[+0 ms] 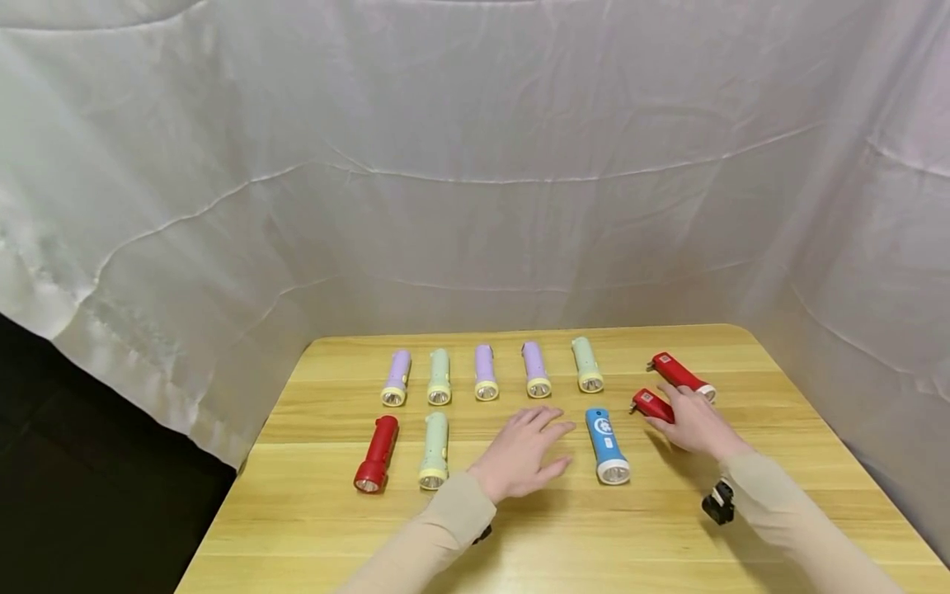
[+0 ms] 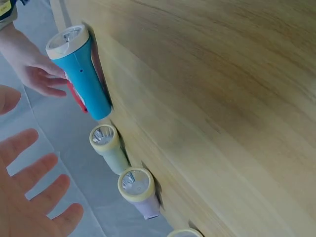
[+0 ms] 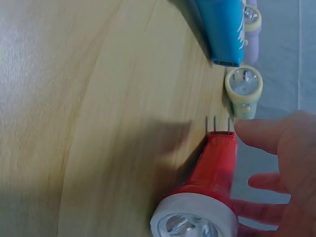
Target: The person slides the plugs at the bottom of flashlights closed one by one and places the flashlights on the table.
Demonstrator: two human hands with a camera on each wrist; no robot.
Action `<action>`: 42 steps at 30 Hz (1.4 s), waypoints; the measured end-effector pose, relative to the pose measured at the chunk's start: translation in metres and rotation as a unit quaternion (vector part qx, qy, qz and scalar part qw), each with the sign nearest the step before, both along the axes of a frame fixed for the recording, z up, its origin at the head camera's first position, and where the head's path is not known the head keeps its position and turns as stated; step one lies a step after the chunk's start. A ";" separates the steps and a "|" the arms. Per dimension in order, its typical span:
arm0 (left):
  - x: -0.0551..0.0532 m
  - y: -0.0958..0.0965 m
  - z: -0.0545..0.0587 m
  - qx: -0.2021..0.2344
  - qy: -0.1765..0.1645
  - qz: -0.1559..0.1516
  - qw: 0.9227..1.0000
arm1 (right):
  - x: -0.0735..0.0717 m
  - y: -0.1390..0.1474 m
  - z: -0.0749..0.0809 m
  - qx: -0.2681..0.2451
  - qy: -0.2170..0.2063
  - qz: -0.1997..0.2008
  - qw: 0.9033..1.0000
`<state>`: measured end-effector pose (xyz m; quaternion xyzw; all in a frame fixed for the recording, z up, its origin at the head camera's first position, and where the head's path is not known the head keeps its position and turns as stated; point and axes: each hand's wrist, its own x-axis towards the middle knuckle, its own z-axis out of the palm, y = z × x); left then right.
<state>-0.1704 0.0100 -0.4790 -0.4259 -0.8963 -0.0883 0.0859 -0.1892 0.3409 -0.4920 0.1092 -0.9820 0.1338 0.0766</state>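
Note:
My left hand (image 1: 519,454) is held above the table, fingers spread and holding nothing, between a pale green flashlight (image 1: 435,445) and a blue flashlight with a white head (image 1: 604,441). At the right, my right hand (image 1: 698,421) is over a red flashlight (image 1: 652,405), covering its head in the head view. In the right wrist view that red flashlight (image 3: 212,168) lies with metal prongs at its narrow end. The thumb is near the prongs and the fingers extend along the far side; firm contact cannot be made out. Just behind lies another red flashlight (image 1: 679,373).
Along the back of the wooden table (image 1: 312,528) lies a row of purple flashlights (image 1: 484,367) and pale green flashlights (image 1: 585,360). An all-red flashlight (image 1: 380,445) lies at the front left. Grey cloth (image 1: 519,231) hangs behind and beside the table.

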 end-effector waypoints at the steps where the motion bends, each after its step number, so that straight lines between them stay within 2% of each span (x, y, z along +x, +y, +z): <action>1: 0.000 0.000 0.000 -0.001 0.000 0.001 1.000 | -0.001 0.001 -0.001 0.000 -0.005 -0.002 1.000; 10: 0.005 0.004 0.001 -0.005 -0.008 -0.001 1.000 | -0.006 0.004 -0.007 -0.007 -0.049 -0.023 0.998; 15: 0.006 0.006 0.000 -0.008 -0.003 -0.003 1.000 | -0.007 0.005 -0.010 -0.013 -0.070 -0.032 0.997; 25: 0.007 0.006 -0.001 -0.002 -0.005 -0.002 1.000 | -0.008 0.008 -0.017 -0.036 -0.125 -0.051 0.990; 32: 0.007 0.005 -0.003 0.002 -0.002 -0.006 1.000 | -0.009 0.010 -0.021 -0.035 -0.118 -0.053 0.991; 42: 0.007 0.003 0.000 0.005 -0.019 -0.006 1.000 | 0.002 0.007 -0.014 -0.069 -0.127 -0.057 0.988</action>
